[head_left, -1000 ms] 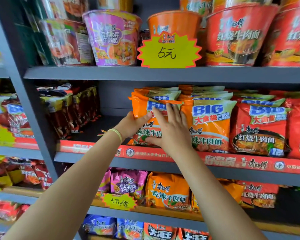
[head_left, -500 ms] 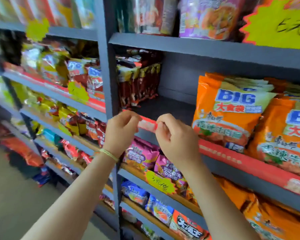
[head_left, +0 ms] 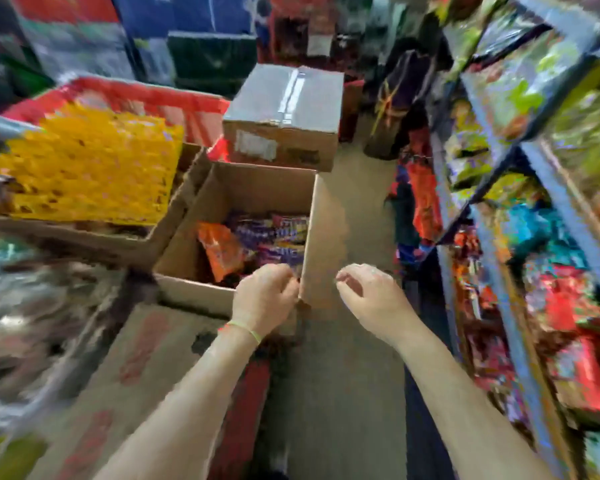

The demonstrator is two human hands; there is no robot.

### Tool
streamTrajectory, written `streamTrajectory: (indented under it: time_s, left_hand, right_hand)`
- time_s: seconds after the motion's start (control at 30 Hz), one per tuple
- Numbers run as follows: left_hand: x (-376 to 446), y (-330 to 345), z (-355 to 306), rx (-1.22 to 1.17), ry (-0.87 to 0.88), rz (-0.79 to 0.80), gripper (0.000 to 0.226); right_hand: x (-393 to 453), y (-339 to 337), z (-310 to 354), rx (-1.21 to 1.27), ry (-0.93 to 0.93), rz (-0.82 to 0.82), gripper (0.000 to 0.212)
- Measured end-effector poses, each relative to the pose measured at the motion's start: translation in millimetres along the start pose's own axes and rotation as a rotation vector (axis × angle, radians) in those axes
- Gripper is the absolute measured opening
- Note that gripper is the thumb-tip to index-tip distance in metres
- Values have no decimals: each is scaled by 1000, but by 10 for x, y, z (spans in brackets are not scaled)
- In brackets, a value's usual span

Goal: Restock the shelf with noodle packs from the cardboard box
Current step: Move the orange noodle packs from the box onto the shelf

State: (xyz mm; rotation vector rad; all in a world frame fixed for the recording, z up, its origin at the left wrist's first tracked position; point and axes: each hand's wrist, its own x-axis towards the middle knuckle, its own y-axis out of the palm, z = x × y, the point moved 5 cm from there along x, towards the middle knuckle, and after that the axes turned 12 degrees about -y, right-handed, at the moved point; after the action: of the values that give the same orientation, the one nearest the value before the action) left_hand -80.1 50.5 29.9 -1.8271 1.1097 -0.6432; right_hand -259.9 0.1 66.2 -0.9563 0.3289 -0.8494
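— Far left: a flat yellow pile of packets (head_left: 84, 168) in a wide, shallow cardboard tray (head_left: 84, 237), blurred by camera motion. What next to it?

— An open brown cardboard box (head_left: 187, 251) at centre, holding one orange noodle pack (head_left: 220, 247) against the left wall and a layer of purple noodle packs (head_left: 274, 233) toward the right. Behind it, a sealed brown carton with a pale tape strip (head_left: 284, 112).

— And the hands?

— Both empty. Left hand with a thin yellow-green wristband (head_left: 265, 296), poised over the box's near right corner, fingers curled loosely, gripping nothing as far as the blur allows. Right hand (head_left: 368, 296) just beside the box's upright right flap (head_left: 321, 244), over bare floor, fingers loosely bent, nothing held.

— Shelf on the right?

— Blue-grey metal shelving unit (head_left: 499, 237) along the right edge, crowded with bright packets, too smeared to read.

— How far along, then?

— Mid-job, by the look of it. Plenty of stock on the shelf, yet packs left in the box. Next pick not yet made; likely a reach down for the orange or purple packs, then back to the shelf. Cannot tell how many rows remain unfilled.
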Motion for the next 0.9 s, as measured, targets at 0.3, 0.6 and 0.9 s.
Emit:
streamTrajectory:
  time_s: [0.3, 0.6, 0.9]
  left_hand:
    - [981, 84, 1706, 131, -247, -37, 36]
    - [1129, 250, 1906, 8, -224, -184, 40]
    - [1244, 235, 1879, 56, -204, -195, 34]
  right_hand:
    - [1648, 1597, 287, 42, -75, 352, 21]
    - [2392, 2956, 214, -313, -100, 880, 62]
    - [2695, 2998, -80, -293, -8, 377, 24]
